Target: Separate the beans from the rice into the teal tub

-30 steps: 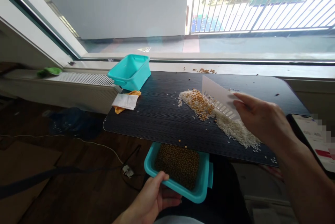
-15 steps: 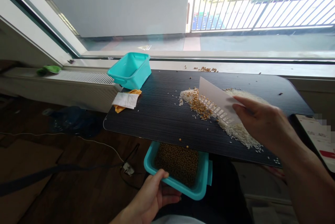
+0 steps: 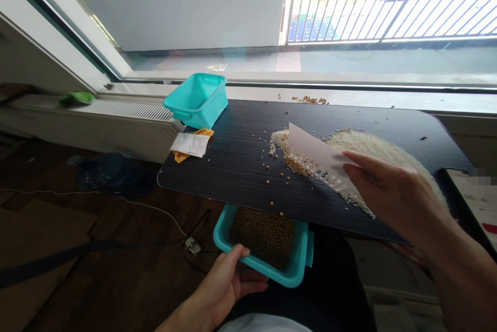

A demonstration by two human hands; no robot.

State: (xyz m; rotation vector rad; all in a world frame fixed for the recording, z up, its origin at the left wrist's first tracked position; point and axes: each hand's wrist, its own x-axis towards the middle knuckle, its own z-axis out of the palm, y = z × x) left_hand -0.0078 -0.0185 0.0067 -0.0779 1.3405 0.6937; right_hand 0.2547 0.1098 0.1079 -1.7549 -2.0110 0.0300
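Observation:
My right hand grips a white plastic scraper with a slotted lower edge, its teeth resting in a small heap of yellow beans mixed with white rice on the dark ribbed tabletop. My left hand is closed on the near rim of a teal tub full of brown beans, held just under the table's front edge. A few loose beans lie between the heap and that edge.
A second, empty teal tub stands at the table's back left, beside a white packet on an orange cloth. A phone lies at the right edge. A radiator and windowsill run behind; cables cross the floor.
The scraper has slid toward the near-left across the heap, pulling beans with it and leaving more rice uncovered behind. The tub in my left hand stays under the edge.

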